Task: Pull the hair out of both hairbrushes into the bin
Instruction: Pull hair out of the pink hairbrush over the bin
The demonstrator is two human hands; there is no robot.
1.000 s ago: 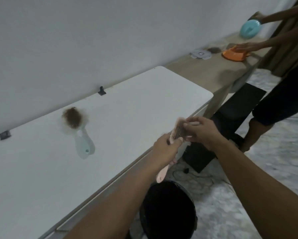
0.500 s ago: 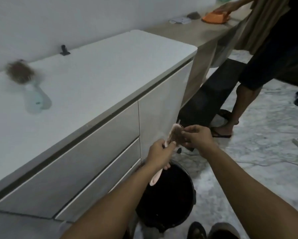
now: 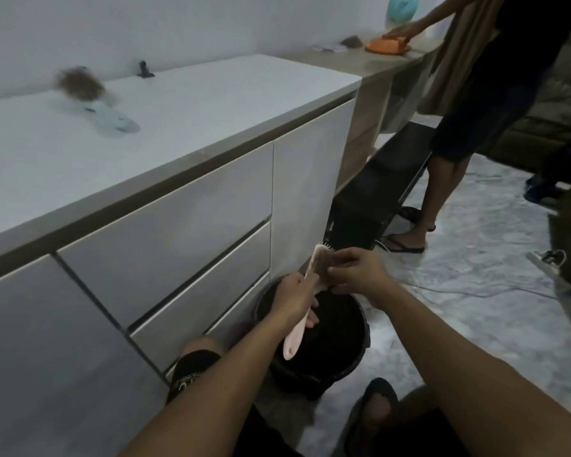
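Observation:
My left hand [image 3: 294, 298] grips a pink hairbrush [image 3: 295, 338] by its neck, head up, right above the black bin [image 3: 343, 354] on the floor. My right hand [image 3: 360, 272] pinches the clump of brown hair [image 3: 323, 268] in the brush's bristles. A second, pale blue hairbrush [image 3: 116, 122] lies on the white cabinet top [image 3: 211, 103] at the far left, its head covered by a wad of brown hair [image 3: 79, 84].
White drawer fronts [image 3: 165, 232] stand just left of the bin. Another person [image 3: 475, 94] stands at the right by a wooden counter [image 3: 370, 61] with an orange object [image 3: 388, 46]. A black bench [image 3: 376, 189] and a cable [image 3: 475, 291] lie on the marble floor.
My view has dropped lower and the hands with the pink brush have come down over the bin. My right hand keeps its grip on the hair in the bristles.

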